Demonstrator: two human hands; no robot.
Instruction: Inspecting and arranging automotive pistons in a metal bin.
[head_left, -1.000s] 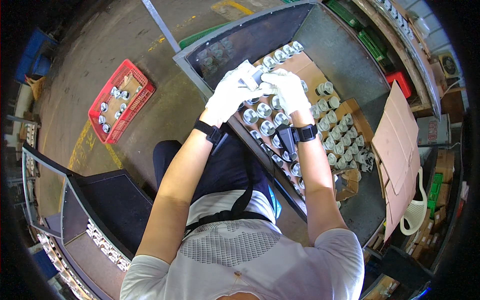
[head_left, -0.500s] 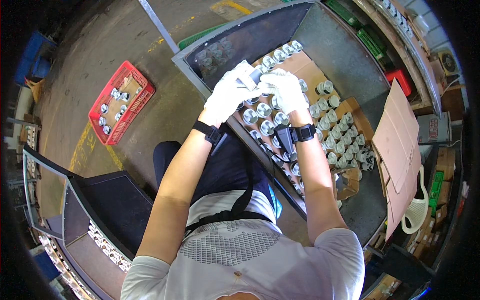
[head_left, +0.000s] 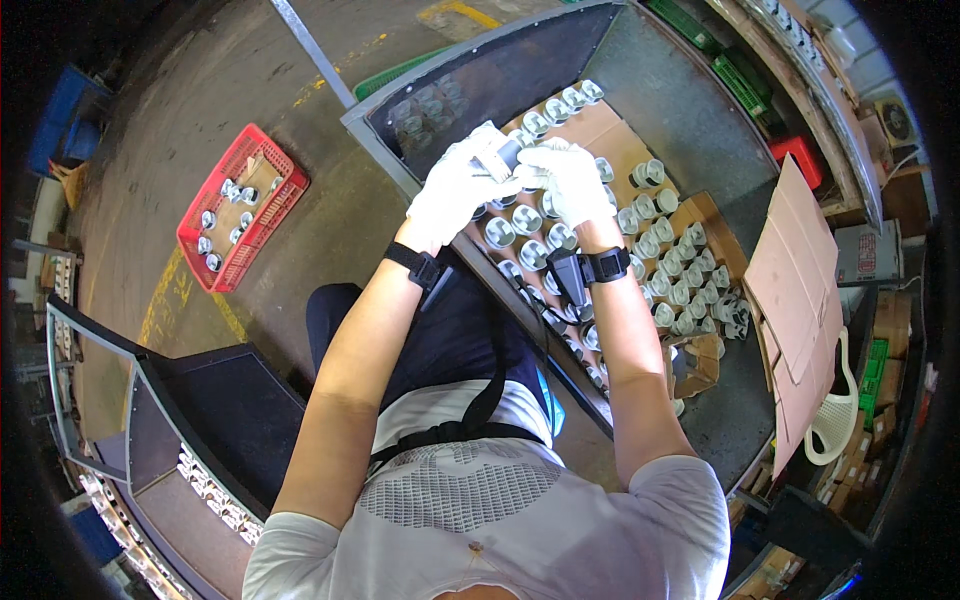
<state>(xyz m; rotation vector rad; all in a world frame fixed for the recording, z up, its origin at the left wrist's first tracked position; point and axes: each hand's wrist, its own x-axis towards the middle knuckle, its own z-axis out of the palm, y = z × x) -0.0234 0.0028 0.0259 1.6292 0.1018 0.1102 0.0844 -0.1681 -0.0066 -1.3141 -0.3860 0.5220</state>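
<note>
In white gloves, my two hands meet above the near left side of a metal bin (head_left: 400, 178). My left hand (head_left: 455, 190) is closed round a grey metal piston (head_left: 509, 153), seen partly between the gloves. From the other side my right hand (head_left: 566, 180) has its fingers bent and pinched at the piston's edge; the fingertips partly hide the contact. Under and beyond the hands, many similar silvery pistons (head_left: 527, 219) stand in rows on cardboard (head_left: 605, 133) in the bin.
A red plastic crate (head_left: 232, 279) holding several pistons sits on the floor at left. Folded cardboard sheets (head_left: 800, 300) lean at the bin's right side. Another dark metal cart (head_left: 225, 385) with white-grey parts stands at lower left. A torn cardboard piece (head_left: 697, 365) lies beside my right forearm.
</note>
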